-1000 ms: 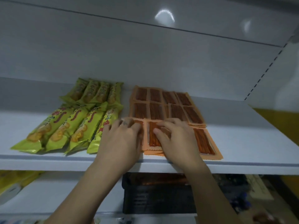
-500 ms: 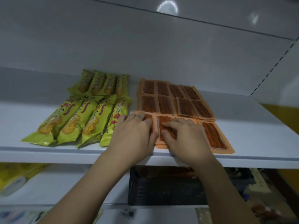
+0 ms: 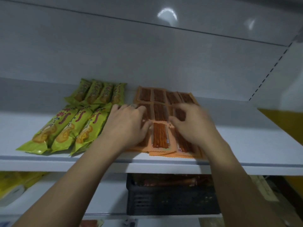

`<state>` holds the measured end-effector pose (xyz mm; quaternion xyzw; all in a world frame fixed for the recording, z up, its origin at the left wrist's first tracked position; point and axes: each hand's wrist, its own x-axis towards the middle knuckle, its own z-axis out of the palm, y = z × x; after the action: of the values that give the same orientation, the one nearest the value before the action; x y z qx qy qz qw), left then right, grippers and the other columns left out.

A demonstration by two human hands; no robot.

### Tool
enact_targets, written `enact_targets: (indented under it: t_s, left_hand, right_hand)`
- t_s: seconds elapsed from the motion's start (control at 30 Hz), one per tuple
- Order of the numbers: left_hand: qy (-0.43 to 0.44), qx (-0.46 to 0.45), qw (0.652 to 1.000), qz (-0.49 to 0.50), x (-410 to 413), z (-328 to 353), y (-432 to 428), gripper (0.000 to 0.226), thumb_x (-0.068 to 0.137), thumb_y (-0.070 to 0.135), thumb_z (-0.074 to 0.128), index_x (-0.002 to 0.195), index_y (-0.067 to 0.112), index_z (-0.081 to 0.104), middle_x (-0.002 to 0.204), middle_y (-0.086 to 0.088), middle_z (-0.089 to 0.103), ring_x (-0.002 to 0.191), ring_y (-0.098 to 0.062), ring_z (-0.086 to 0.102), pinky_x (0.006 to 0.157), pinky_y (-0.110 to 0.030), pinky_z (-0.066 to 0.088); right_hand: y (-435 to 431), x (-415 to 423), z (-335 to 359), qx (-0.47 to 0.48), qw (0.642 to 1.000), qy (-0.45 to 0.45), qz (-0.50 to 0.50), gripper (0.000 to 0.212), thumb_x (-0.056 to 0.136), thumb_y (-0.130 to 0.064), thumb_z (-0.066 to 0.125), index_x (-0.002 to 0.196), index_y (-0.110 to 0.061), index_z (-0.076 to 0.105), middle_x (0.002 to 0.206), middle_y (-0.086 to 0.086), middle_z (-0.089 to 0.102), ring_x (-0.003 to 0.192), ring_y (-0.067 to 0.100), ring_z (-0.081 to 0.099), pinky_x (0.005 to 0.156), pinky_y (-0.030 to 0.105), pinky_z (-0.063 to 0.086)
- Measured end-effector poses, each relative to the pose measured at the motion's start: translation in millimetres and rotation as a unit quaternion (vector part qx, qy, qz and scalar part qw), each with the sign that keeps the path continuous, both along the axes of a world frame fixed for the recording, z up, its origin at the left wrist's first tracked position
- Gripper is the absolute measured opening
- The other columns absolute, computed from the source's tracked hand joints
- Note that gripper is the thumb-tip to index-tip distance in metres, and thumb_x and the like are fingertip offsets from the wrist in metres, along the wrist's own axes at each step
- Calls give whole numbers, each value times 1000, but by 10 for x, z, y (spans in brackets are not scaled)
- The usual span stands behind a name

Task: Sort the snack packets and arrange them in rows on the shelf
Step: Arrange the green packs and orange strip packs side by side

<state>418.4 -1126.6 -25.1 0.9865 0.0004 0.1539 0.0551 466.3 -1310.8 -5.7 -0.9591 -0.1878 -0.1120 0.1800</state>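
Orange packets of red snack sticks [image 3: 160, 136] lie flat in three rows on the right half of the white shelf [image 3: 246, 145]. Green snack packets [image 3: 65, 128] lie in two rows to their left. My left hand [image 3: 129, 126] rests palm down on the left end of the orange front row, its thumb at the edge of the middle front packet. My right hand [image 3: 193, 126] is blurred and arches over the right side, with fingertips touching a middle-row orange packet [image 3: 180, 113] and the thumb at the front packet's top corner. Both hands hide the packets beneath them.
A black crate [image 3: 172, 199] with dark packets stands on the lower shelf under the orange rows. Yellow packaging [image 3: 14, 184] lies at the lower left. The shelf's white back wall [image 3: 147, 54] is close behind the back rows. A yellow panel [image 3: 283, 123] is at the right.
Both hands have slid forward and apart, from the front orange row toward the middle row, uncovering the middle front packet. The view has tilted slightly.
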Motion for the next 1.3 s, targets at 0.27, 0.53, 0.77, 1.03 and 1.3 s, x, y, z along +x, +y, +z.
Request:
enact_targets:
  t_s: [0.27,0.53,0.77,1.03,1.3]
  left_hand:
    - [4,-5,996,91,-43,265,355,49,92,54,50,131,26,55,122,-8,66,117,-29,58,95,-39,40]
    - [0,-12,970,244,-641,387,1152,65,93,53,52,148,21,38,144,-7,51,128,-29,50,102,-39,41]
    - [16,-17,927,374,-1664,345,2057,73,93,59,49,151,20,32,153,-5,40,137,-27,39,106,-40,37]
    - [2,-62,886,460,-3097,260,3421,79,90,69,45,152,23,29,154,-3,39,139,-23,37,108,-41,38]
    - [25,-45,861,506,-4222,272,4758,81,87,73,41,152,25,30,154,-4,39,140,-25,37,109,-43,36]
  right_hand:
    - [697,449,609,-74,987,-15,143,58,89,-45,59,143,-33,43,143,2,49,130,28,46,104,38,36]
    - [1900,253,667,-158,928,-27,337,77,89,-53,58,153,-30,23,151,7,37,135,30,38,107,41,32]
    - [3007,-378,698,-203,871,-12,447,93,89,-66,50,155,-37,-10,164,8,-7,151,30,-1,118,53,1]
    - [4765,-1536,626,-216,836,-48,502,93,87,-73,44,156,-34,-5,165,8,-4,151,30,2,119,56,7]
    - [6134,-2431,321,-166,832,-26,529,86,89,-70,44,156,-34,4,165,8,3,150,28,7,117,54,12]
